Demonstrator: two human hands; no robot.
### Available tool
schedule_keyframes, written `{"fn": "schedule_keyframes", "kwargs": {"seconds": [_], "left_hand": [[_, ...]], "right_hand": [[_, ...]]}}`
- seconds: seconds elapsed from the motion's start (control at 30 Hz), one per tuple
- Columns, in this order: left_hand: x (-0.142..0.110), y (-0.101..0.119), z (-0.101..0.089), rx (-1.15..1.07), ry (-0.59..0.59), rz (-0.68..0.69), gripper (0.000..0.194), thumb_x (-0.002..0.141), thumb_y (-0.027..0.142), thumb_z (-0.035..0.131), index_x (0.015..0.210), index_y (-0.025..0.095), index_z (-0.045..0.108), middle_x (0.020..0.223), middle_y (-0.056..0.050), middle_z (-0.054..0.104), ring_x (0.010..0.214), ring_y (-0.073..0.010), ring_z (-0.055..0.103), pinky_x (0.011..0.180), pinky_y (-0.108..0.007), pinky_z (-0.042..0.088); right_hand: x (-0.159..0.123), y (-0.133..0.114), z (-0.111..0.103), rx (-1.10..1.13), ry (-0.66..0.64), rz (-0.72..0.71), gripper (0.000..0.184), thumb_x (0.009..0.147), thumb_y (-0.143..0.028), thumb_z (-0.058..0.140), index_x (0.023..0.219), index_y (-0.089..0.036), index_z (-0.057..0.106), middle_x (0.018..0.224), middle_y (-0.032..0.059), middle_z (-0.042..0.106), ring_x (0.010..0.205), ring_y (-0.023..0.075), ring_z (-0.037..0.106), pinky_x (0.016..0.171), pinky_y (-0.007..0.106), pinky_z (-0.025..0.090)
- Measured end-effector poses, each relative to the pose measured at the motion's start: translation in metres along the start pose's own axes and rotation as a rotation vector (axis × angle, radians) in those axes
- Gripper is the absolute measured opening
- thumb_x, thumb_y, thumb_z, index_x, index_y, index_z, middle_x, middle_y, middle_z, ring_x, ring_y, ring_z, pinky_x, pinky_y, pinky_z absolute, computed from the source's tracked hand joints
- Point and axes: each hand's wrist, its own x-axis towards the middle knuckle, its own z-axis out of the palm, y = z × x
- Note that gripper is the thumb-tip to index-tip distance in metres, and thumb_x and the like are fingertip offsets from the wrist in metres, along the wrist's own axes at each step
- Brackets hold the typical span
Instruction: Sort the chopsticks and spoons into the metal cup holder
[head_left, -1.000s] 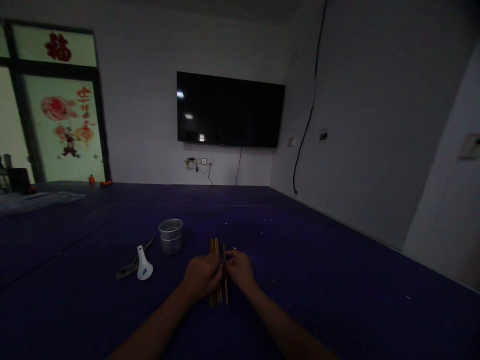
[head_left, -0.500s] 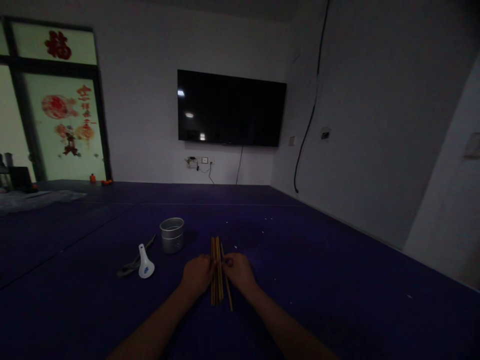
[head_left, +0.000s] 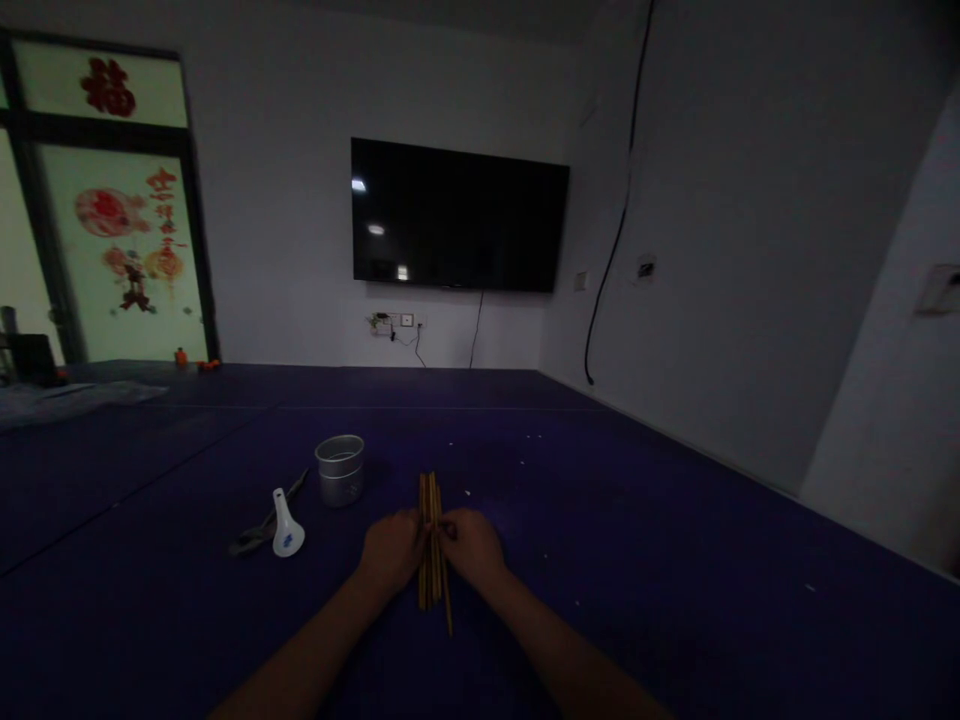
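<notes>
A bundle of several wooden chopsticks [head_left: 430,580] lies lengthwise on the purple surface, between my two hands. My left hand [head_left: 394,548] is closed at the left side of the bundle, with its fingers against the sticks. On the right, my right hand [head_left: 471,542] pinches one chopstick against the bundle's side; its lower end sticks out nearer to me than the others. Left of my hands stands a grey metal cup [head_left: 341,485], upright. Beside it lies a white spoon [head_left: 287,535], partly over a dark, thin utensil [head_left: 251,540] whose kind I cannot make out.
The purple surface [head_left: 675,600] spreads to the walls, with small white scraps [head_left: 467,492] right of the chopsticks. Clear plastic sheeting [head_left: 82,398] and small orange objects [head_left: 206,365] lie far left. A television [head_left: 459,215] hangs on the back wall.
My right hand has moved slightly left, bringing its chopstick up against the bundle and closing the gap. My left hand stays at the bundle. The view has shifted a little.
</notes>
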Motion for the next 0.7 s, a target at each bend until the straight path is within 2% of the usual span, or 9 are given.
{"fn": "schedule_keyframes", "kwargs": {"seconds": [0.17,0.33,0.5,0.7], "left_hand": [[-0.0008,0.0,-0.0012,0.001,0.003,0.003,0.039,0.092,0.037,0.025,0.1,0.015,0.057,0.099,-0.011,0.065,0.091,-0.0225,0.062,0.075,-0.032,0.045],[-0.0018,0.0,-0.0018,-0.002,0.013,0.016,0.037,0.092,0.036,0.026,0.1,0.016,0.056,0.101,-0.011,0.064,0.091,-0.022,0.062,0.075,-0.031,0.046],[-0.0021,0.001,-0.0032,0.007,0.007,0.005,0.037,0.091,0.036,0.027,0.1,0.016,0.056,0.101,-0.012,0.064,0.092,-0.0226,0.062,0.075,-0.032,0.046],[-0.0026,0.0014,-0.004,0.008,0.011,0.015,0.037,0.091,0.036,0.027,0.098,0.016,0.057,0.1,-0.012,0.064,0.09,-0.0222,0.062,0.075,-0.032,0.046]], "right_hand": [[-0.0007,-0.001,0.0,0.023,0.011,-0.012,0.02,0.081,-0.024,0.051,0.08,-0.022,0.071,0.075,0.0029,0.069,0.069,0.0139,0.061,0.057,0.021,0.036],[0.0,0.0012,0.0017,0.059,0.084,-0.01,0.02,0.08,-0.021,0.052,0.087,-0.022,0.07,0.086,0.0045,0.069,0.08,0.016,0.062,0.068,0.022,0.04],[0.001,0.0033,0.0031,0.086,0.076,-0.023,0.02,0.081,-0.021,0.052,0.089,-0.021,0.07,0.09,0.0051,0.069,0.089,0.0177,0.061,0.077,0.024,0.04],[0.0006,0.0031,0.0039,0.068,0.078,-0.023,0.019,0.081,-0.022,0.053,0.087,-0.02,0.07,0.091,0.0059,0.068,0.09,0.0183,0.061,0.078,0.025,0.04]]}}
